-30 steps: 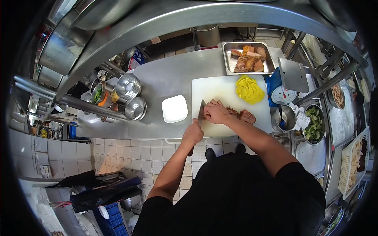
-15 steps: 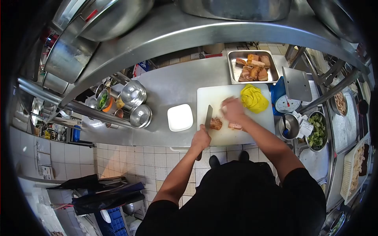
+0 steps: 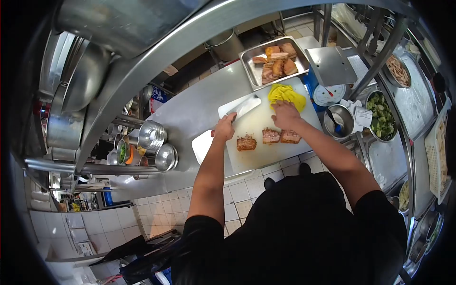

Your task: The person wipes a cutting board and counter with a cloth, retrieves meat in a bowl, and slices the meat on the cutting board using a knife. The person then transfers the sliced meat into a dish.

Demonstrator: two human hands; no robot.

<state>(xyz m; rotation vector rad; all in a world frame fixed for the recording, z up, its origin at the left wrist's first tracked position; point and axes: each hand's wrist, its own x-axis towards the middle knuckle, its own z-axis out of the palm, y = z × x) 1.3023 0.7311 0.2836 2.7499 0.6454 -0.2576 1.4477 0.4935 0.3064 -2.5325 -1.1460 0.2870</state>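
My left hand point(image 3: 224, 127) is closed around the handle of a cleaver point(image 3: 248, 106), whose broad blade lies flat over the upper left of the white cutting board point(image 3: 254, 161). With fingers bent into its lower edge, my right hand point(image 3: 286, 114) grips a crumpled yellow cloth point(image 3: 285, 94) on the board. Below the hands are cut chunks of roasted pork belly: one piece point(image 3: 246, 143) at left, a middle piece point(image 3: 270, 136), and a right piece point(image 3: 289, 137) beside my right forearm. A white square dish point(image 3: 201, 146) stands left of the board, partly behind my left forearm.
Behind the board, a steel tray point(image 3: 249, 71) holds more pork pieces. To the right stand a blue scale point(image 3: 328, 95), a steel pot point(image 3: 343, 116) with a spoon and a bowl of greens point(image 3: 381, 114). Steel bowls point(image 3: 152, 135) stack at left. A steel shelf point(image 3: 156, 64) overhangs the counter.
My right hand has moved up from near the meat onto the yellow cloth. The cleaver has gone from upright beside the meat to lying flat farther up. The view has turned.
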